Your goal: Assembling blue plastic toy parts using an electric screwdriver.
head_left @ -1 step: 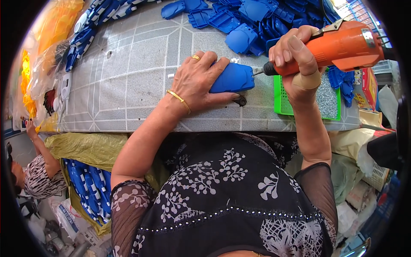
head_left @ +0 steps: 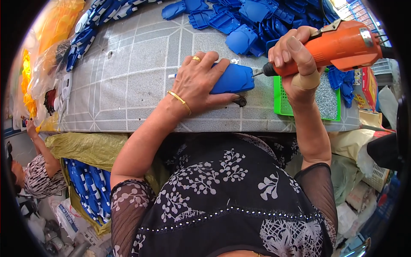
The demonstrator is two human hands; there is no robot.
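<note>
My left hand point(head_left: 199, 81) is wrapped over a blue plastic casing point(head_left: 235, 81) lying on the table, fingers along its far side and thumb along its near side. A small white end pokes out left of the palm; the rest is hidden under the hand. In my right hand point(head_left: 297, 64) is an orange electric screwdriver point(head_left: 338, 49), held almost level and pointing left. Its thin metal bit point(head_left: 258, 73) meets the right end of the casing. A tan wrap covers part of my right thumb. Beside my left thumb tip is a small dark round piece point(head_left: 241, 101).
Blue plastic covers point(head_left: 257, 19) are heaped at the far side. A green tray point(head_left: 279, 98) of small metal screws sits under my right wrist, near a red-yellow box point(head_left: 366, 92). Blue-and-white pieces lie far left point(head_left: 83, 36) and fill a sack point(head_left: 85, 143). Another person point(head_left: 43, 175) is at left.
</note>
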